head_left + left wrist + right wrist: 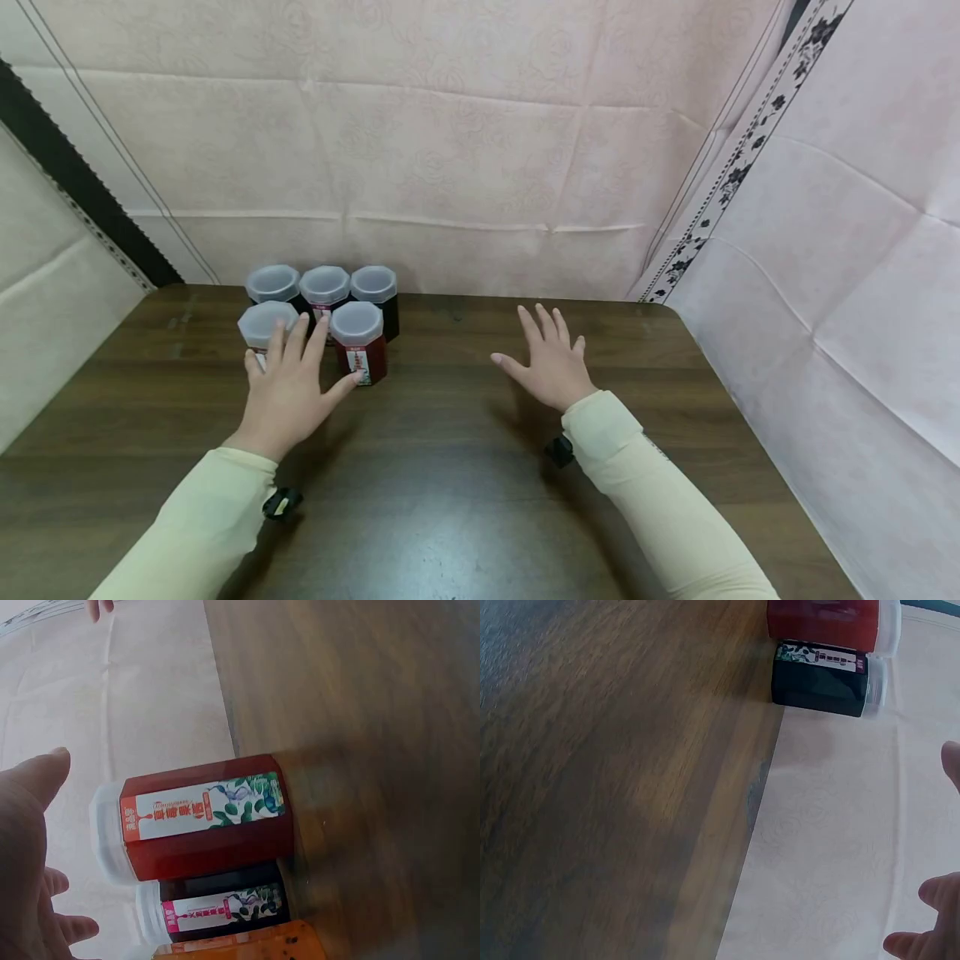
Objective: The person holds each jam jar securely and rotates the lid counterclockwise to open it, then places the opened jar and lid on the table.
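Several jars with pale translucent lids stand grouped at the table's far left. The front right one, a red jar (362, 354), has a white label with leaves and red characters. Beside it, my left hand (288, 396) spreads its fingers in front of the front left jar (267, 321), partly hiding it. Behind stand a back left jar (273, 284), a back middle jar (325, 285) and a dark jar (377, 296). An orange jar (255, 945) shows in the left wrist view. My right hand (553, 367) hovers over the table on the right, fingers spread, holding nothing.
The brown wooden table (427, 467) has rounded far corners. A pale patterned cloth (450, 150) hangs behind its far edge, and more cloth (847, 292) hangs along the right side. Both wrists carry small black devices, the left one (282, 504) beneath the sleeve cuff.
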Motion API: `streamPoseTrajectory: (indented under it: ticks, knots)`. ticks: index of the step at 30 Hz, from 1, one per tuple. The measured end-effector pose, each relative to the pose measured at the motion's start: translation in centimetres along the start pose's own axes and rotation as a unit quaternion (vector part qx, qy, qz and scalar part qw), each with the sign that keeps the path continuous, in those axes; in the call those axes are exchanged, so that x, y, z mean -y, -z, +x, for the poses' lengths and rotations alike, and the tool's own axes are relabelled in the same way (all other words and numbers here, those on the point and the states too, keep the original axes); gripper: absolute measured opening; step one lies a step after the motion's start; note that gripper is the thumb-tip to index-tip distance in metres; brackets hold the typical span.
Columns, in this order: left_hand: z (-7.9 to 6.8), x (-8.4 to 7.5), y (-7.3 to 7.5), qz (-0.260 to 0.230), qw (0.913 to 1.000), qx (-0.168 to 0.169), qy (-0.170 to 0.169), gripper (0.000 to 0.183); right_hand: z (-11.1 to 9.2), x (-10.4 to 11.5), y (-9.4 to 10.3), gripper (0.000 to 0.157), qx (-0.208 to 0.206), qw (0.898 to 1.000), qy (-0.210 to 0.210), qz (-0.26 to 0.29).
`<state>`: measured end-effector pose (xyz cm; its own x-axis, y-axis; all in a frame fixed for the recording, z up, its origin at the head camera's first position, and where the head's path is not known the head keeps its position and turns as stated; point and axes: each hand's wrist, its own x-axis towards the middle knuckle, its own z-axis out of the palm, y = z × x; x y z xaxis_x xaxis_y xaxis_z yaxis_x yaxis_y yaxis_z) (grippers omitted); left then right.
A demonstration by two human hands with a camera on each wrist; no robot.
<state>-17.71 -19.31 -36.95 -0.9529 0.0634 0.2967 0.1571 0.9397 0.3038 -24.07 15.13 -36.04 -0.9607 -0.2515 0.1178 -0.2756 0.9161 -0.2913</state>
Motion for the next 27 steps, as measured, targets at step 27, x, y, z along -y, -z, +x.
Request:
streamPoseTrajectory:
  ticks: [27]
  knots:
    - [-0.3,-0.4,-1.4,-0.037,0.999,-0.025,-0.009,0.089,0.5,1.3,-0.6,0.086,-0.029,0.998,0.007,0.06]
